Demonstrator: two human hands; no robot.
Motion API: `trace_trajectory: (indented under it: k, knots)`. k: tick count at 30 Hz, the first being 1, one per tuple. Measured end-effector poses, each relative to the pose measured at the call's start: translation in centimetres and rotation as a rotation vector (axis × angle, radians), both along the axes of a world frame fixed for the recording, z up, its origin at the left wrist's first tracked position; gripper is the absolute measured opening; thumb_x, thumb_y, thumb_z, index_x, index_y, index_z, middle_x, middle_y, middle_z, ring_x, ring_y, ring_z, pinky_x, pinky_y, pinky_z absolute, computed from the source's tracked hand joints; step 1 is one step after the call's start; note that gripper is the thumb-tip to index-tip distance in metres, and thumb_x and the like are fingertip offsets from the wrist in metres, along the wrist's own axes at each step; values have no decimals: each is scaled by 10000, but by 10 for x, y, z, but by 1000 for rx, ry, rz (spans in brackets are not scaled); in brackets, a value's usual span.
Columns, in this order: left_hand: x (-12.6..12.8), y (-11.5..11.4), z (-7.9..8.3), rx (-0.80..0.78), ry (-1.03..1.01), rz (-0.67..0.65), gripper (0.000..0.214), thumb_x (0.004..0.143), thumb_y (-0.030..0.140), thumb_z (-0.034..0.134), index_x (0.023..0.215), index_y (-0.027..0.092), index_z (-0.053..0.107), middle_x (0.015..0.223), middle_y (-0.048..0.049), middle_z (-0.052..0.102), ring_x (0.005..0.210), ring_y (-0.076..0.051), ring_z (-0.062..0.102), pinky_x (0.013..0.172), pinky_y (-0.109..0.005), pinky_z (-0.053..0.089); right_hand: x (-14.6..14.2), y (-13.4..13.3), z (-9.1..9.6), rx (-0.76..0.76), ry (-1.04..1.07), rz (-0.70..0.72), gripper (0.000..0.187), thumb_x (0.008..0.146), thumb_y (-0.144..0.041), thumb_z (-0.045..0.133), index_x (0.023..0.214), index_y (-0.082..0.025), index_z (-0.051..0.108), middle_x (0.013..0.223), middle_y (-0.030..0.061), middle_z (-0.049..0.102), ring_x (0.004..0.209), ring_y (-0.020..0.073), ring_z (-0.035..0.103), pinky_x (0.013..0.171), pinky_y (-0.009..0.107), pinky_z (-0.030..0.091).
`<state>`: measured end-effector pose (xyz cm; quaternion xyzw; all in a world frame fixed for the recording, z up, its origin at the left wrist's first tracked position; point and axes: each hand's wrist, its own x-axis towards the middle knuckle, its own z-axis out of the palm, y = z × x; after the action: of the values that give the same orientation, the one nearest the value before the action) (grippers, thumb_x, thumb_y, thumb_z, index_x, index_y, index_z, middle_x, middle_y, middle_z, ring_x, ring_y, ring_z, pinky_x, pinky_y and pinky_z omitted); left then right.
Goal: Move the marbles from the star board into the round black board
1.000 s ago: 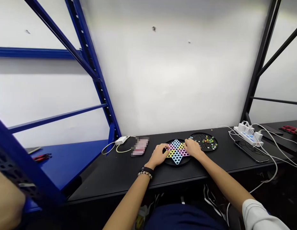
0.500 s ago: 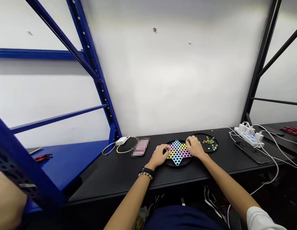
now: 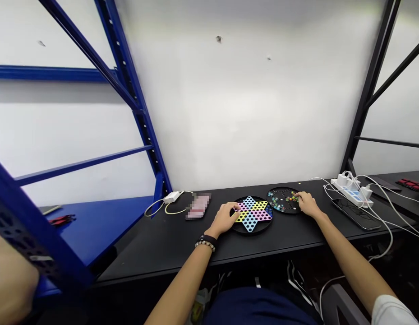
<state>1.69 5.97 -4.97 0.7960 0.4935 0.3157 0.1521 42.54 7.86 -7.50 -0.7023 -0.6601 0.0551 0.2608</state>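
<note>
A star-shaped Chinese checkers board (image 3: pixel 250 215), pink, yellow and light blue with rows of holes, sits in a round black tray (image 3: pixel 251 231). My left hand (image 3: pixel 225 217) grips its left side, thumb and fingertips on the pink and yellow points. To the right lies a second round black tray (image 3: pixel 283 189) with many small coloured marbles (image 3: pixel 278 207). Over that tray's right rim my right hand (image 3: pixel 309 204) reaches in, its fingers drawn together by the orange and green marbles. Whether a marble is between the fingertips is too small to tell.
A phone (image 3: pixel 198 206) and a white charger (image 3: pixel 171 197) lie left of the board. On the right are a power strip (image 3: pixel 351 192) with trailing white cables and a dark phone (image 3: pixel 356 214). A blue rack post (image 3: pixel 141 113) rises at left. Part of a person (image 3: pixel 13 280) shows lower left.
My right hand has moved right, from the board's upper right side to the right side of the marble tray, uncovering blue marbles beside the board. My left hand stays on the board.
</note>
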Motion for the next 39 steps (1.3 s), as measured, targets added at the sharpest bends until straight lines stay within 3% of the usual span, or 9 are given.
trace_trajectory:
  k: [5, 10, 18, 23, 31, 34, 39]
  knots:
    - [0, 1, 0, -1, 3, 2, 250, 842, 386, 524, 1008, 260, 663, 1210, -34, 667, 1170, -256, 558, 1041, -414, 443, -10, 1, -5, 82, 115, 52, 304, 907, -226, 412, 1056, -232, 677, 1173, 61, 673, 1118, 225, 577, 968, 376, 413]
    - [-1, 2, -1, -2, 12, -6, 237, 845, 377, 515, 1009, 270, 649, 1226, -26, 658, 1170, -257, 554, 1043, -426, 436, -16, -5, -3, 150, 258, 118, 347, 933, -259, 352, 1009, -200, 685, 1095, 74, 694, 1070, 203, 607, 973, 330, 420]
    - [0, 2, 0, -14, 8, -5, 231, 840, 360, 517, 1008, 266, 644, 1249, -25, 647, 1198, -267, 535, 1056, -434, 422, -45, -28, 17, 152, 46, 118, 315, 920, -458, 474, 1015, -248, 688, 1121, 51, 669, 1088, 251, 531, 955, 430, 357]
    - [0, 4, -2, -4, 15, -7, 233, 843, 377, 519, 1005, 267, 646, 1232, -26, 656, 1177, -264, 549, 1051, -426, 429, -68, -34, 20, 93, -88, 256, 264, 917, -349, 490, 1026, -249, 709, 1089, 54, 672, 1066, 233, 521, 938, 422, 334]
    - [-1, 6, -3, -16, 14, -9, 236, 839, 384, 523, 1004, 269, 645, 1237, -27, 651, 1179, -271, 539, 1061, -445, 423, -68, -33, 18, 54, -25, 217, 179, 846, -266, 546, 935, -214, 692, 965, 52, 676, 991, 224, 550, 923, 414, 349]
    - [-1, 5, -2, -14, 10, -9, 241, 842, 391, 521, 1004, 265, 647, 1234, -31, 652, 1174, -271, 543, 1057, -445, 427, -68, -30, 20, 141, 222, 206, 163, 811, -336, 565, 847, -208, 658, 945, 50, 677, 976, 230, 569, 903, 413, 397]
    - [0, 4, -1, -6, 6, -6, 246, 837, 383, 524, 1007, 267, 659, 1228, -33, 657, 1178, -264, 550, 1059, -432, 430, -62, -21, 31, 313, 1170, 33, 220, 774, -447, 521, 822, -232, 513, 834, 40, 656, 744, 189, 615, 641, 311, 490]
